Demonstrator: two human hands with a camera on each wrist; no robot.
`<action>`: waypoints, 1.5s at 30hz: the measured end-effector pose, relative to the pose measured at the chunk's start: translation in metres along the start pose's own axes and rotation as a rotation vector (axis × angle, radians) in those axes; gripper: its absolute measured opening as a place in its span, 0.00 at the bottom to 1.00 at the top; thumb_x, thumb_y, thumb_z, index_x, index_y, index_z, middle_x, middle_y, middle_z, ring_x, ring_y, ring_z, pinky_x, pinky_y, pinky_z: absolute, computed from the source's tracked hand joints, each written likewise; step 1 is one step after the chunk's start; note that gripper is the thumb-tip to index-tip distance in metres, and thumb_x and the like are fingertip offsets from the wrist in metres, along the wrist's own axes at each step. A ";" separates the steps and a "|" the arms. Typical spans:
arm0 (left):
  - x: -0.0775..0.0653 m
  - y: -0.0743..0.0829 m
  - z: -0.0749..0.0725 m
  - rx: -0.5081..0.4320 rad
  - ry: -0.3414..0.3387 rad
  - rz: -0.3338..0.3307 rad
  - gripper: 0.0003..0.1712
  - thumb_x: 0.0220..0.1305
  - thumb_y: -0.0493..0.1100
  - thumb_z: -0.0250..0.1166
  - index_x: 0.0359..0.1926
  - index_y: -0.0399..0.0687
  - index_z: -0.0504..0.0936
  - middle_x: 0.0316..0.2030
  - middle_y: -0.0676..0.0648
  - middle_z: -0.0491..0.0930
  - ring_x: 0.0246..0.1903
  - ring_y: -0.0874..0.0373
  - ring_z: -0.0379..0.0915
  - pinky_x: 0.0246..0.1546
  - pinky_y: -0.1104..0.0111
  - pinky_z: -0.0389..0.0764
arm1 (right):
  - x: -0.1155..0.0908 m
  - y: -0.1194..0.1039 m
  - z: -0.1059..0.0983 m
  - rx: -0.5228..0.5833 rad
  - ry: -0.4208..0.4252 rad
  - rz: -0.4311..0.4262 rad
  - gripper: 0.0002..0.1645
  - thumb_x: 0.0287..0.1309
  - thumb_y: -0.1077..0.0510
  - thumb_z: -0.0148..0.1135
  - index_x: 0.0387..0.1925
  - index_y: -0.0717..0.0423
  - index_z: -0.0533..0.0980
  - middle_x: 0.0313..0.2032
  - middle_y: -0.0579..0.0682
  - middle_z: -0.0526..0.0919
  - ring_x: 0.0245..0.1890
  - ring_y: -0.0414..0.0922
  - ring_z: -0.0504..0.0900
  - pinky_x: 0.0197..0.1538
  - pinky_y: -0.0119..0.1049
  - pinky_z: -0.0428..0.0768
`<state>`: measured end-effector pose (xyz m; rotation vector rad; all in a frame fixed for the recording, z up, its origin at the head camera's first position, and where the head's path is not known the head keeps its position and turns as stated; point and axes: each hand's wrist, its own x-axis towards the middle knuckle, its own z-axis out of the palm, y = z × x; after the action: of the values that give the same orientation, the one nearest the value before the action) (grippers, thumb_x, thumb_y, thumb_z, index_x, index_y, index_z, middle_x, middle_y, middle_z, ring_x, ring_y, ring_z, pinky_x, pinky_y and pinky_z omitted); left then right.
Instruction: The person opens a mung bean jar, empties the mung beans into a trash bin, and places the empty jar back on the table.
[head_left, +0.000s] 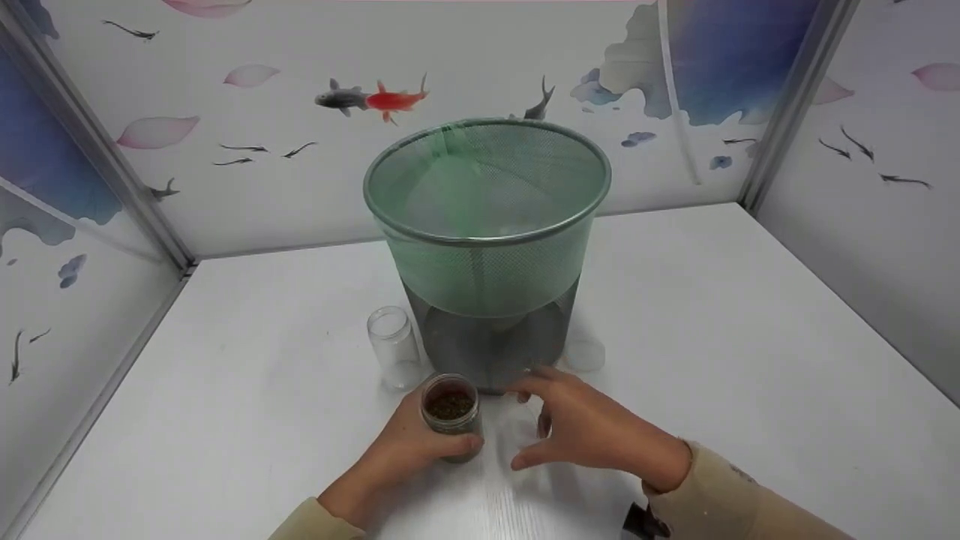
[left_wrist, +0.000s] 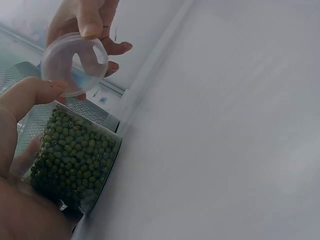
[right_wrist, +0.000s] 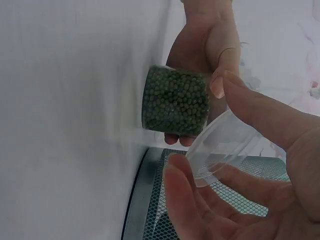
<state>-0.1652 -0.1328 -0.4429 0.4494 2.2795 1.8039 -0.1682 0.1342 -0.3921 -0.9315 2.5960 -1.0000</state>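
Observation:
My left hand [head_left: 412, 439] grips a clear jar [head_left: 450, 424] filled with small green beans [left_wrist: 72, 155], fingers behind it and thumb in front. The jar stands upright with its mouth uncovered, its base right at the tabletop. Just to the right, my right hand [head_left: 581, 420] holds a clear round plastic lid [right_wrist: 220, 150] between thumb and fingers. The lid is tilted beside the jar's mouth, off the jar. In the left wrist view the left thumb overlaps the lid's edge [left_wrist: 75, 92].
Behind the hands stands a tall wire mesh basket [head_left: 491, 352] lined with a green bag [head_left: 480, 274]. An uncapped clear jar [head_left: 393, 341] stands left of it; another clear lid [head_left: 585, 354] lies to its right. Printed panels [head_left: 480, 67] wall the white table [head_left: 225, 390].

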 end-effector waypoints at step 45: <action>0.000 0.001 0.000 0.030 0.012 -0.030 0.45 0.54 0.44 0.81 0.70 0.37 0.72 0.59 0.46 0.79 0.59 0.53 0.73 0.67 0.54 0.71 | 0.003 0.024 0.005 -0.330 0.017 0.157 0.46 0.34 0.46 0.91 0.57 0.55 0.81 0.42 0.48 0.75 0.32 0.45 0.76 0.37 0.50 0.80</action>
<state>-0.1646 -0.1325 -0.4415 0.4077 2.3111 1.7654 -0.1799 0.1436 -0.4114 -0.7701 2.8492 -0.5517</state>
